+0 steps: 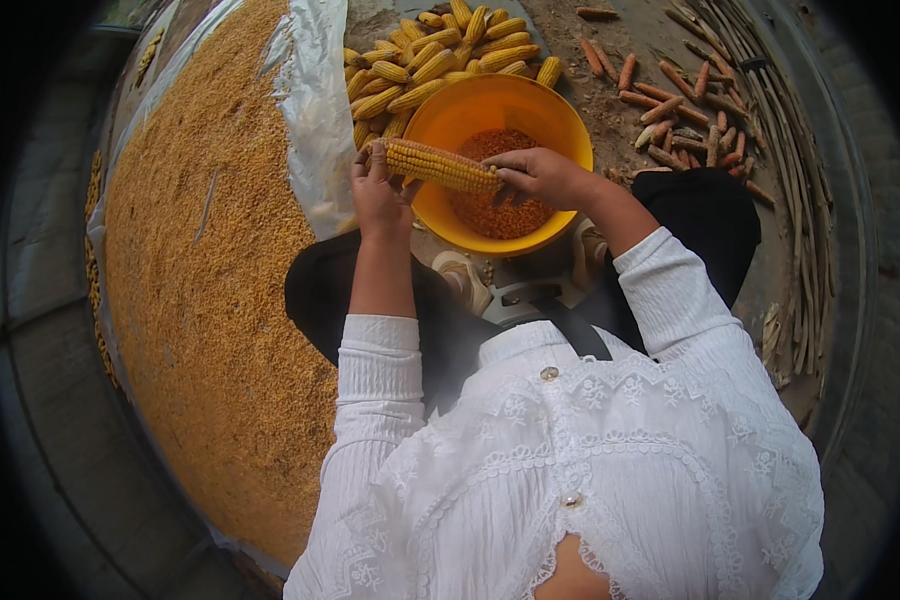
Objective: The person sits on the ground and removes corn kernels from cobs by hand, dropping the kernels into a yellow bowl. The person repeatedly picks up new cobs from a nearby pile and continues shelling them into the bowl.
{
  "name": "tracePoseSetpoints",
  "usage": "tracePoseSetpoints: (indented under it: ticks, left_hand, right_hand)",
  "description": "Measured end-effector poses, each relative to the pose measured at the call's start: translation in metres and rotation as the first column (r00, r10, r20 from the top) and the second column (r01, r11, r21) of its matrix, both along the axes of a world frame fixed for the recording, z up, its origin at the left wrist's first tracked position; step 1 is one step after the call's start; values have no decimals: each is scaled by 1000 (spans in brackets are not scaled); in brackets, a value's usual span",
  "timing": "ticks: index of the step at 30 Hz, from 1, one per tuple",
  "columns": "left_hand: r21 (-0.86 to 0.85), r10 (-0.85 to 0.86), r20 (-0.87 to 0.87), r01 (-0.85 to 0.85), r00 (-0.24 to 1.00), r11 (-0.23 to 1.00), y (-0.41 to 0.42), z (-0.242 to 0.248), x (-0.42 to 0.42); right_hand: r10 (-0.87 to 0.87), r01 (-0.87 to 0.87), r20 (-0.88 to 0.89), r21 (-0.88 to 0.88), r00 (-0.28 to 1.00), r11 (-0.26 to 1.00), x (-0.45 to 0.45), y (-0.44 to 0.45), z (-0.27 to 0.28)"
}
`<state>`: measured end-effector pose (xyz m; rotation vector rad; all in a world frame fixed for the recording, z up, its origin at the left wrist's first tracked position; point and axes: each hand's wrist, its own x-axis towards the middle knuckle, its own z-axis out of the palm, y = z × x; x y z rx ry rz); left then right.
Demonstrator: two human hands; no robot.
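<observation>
A yellow ear of corn (pixel 439 166) lies across both hands, above the near-left part of a yellow plastic basin (pixel 577 142). My left hand (pixel 382 187) grips its left end, with the thumb over the top. At the other end, the fingers of my right hand (pixel 536 176) pinch the tip. A strip along the ear's upper side looks bare of kernels and pinkish; full rows of kernels show below it. Loose reddish-orange kernels (pixel 499 217) cover the bottom of the basin, partly hidden by the ear and my right hand.
Whole corn ears (pixel 435 56) are heaped behind the basin. Stripped cobs (pixel 690 120) lie scattered at the right, beside a bundle of long thin sticks (pixel 791 187). A wide spread of kernels (pixel 217 300) covers the left, edged by a white plastic sheet (pixel 319 127).
</observation>
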<state>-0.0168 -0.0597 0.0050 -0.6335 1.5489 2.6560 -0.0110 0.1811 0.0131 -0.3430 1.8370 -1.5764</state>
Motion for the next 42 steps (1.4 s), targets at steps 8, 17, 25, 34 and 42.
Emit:
tracePoseSetpoints:
  ticks: [8,17,25,34,42]
  left_hand:
    - [-27,4,40,-3,999,1000,0,-4,0]
    - [-29,8,95,-5,995,1000,2,-1,1]
    - [-32,-44,182,51,982,998,4,-3,4]
    - [19,-8,184,5,983,1000,2,-7,2]
    - [-20,3,180,1,984,1000,4,-6,4]
  right_hand:
    - [-99,103,-65,62,993,993,1,-6,-21]
    - [-157,158,-208,-10,966,987,0,-4,-28]
    - [-161,171,126,-73,979,983,13,-10,-15]
    - [-98,196,305,-310,947,930,12,-5,-12]
    - [-172,273,396,-215,902,938,11,-9,-8]
